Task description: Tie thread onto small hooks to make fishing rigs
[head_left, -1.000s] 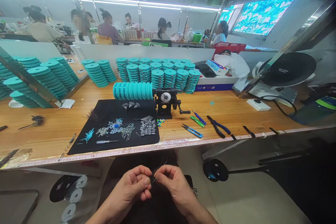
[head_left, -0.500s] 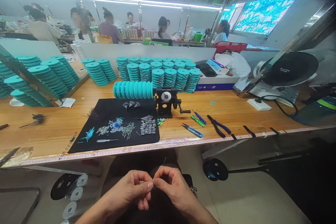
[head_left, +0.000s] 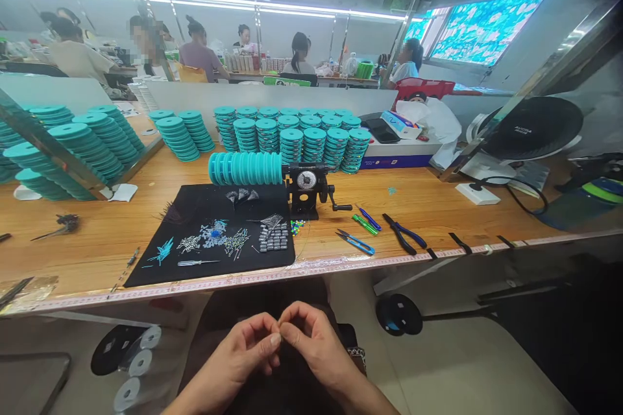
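Observation:
Above my lap, below the bench edge, my left hand [head_left: 250, 350] and my right hand [head_left: 309, 340] meet at their fingertips. Each is closed in a pinch of thumb and index finger on a very thin line, which is barely visible and mostly hidden by the fingers. A thin strand [head_left: 302, 248] hangs from the black hand-cranked winder [head_left: 304, 189] toward the bench edge. Teal foam spools [head_left: 246, 168] sit in a row on the winder's shaft. Left of it, a black mat [head_left: 195, 207] carries small tackle parts, including grey cylindrical pieces [head_left: 275, 237] and light-blue slivers [head_left: 164, 251].
Stacked teal spools [head_left: 291, 142] line the back of the wooden bench. Blue thread snips [head_left: 355, 242], a green tool [head_left: 365, 224] and pliers [head_left: 400, 233] lie on the right. A measuring tape [head_left: 341, 264] runs along the front edge. A fan [head_left: 528, 126] stands far right; people sit beyond the partition.
Both hands have shifted slightly left, their fingertips still together. The short line end that stood up above my right hand no longer shows. The view has moved a little.

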`<state>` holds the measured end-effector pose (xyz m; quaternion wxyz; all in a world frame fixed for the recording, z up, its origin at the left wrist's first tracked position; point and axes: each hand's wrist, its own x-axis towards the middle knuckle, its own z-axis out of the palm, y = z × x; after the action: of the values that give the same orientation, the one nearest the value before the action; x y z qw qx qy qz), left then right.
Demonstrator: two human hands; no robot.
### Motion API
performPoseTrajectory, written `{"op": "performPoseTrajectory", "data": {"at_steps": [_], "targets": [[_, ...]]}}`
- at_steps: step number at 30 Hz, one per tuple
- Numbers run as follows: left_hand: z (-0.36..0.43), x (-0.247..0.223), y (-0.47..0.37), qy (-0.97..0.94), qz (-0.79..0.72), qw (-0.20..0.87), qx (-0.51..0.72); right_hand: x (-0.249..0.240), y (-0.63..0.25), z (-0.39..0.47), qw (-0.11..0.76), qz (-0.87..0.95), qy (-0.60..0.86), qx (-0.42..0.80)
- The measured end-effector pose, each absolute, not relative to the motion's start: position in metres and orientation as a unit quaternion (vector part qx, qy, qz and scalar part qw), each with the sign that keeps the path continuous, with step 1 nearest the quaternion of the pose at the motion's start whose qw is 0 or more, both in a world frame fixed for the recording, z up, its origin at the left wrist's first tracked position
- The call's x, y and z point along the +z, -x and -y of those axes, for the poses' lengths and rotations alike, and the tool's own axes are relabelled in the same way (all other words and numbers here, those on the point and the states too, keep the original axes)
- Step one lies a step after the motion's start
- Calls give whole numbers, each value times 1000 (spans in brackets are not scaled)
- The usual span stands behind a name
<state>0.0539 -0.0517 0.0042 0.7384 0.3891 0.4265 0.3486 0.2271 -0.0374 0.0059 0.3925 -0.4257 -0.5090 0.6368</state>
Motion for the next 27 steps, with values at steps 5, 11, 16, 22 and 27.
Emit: {"op": "performPoseTrajectory", "data": {"at_steps": [5, 11, 16, 22, 27], "targets": [[50, 12, -53, -358, -478, 686, 416, 6, -218, 41, 411, 475, 451, 634], [52, 4, -59, -280, -482, 681, 475, 14, -212, 50, 382, 586, 504, 506], [53, 11, -63, -176, -452, 723, 492, 23, -206, 54, 378, 647, 520, 409], [53, 10, -62, -114, -432, 733, 514, 22, -204, 55, 375, 696, 510, 339], [52, 10, -64, -96, -420, 740, 516, 18, -206, 53, 367, 723, 529, 250]]}}
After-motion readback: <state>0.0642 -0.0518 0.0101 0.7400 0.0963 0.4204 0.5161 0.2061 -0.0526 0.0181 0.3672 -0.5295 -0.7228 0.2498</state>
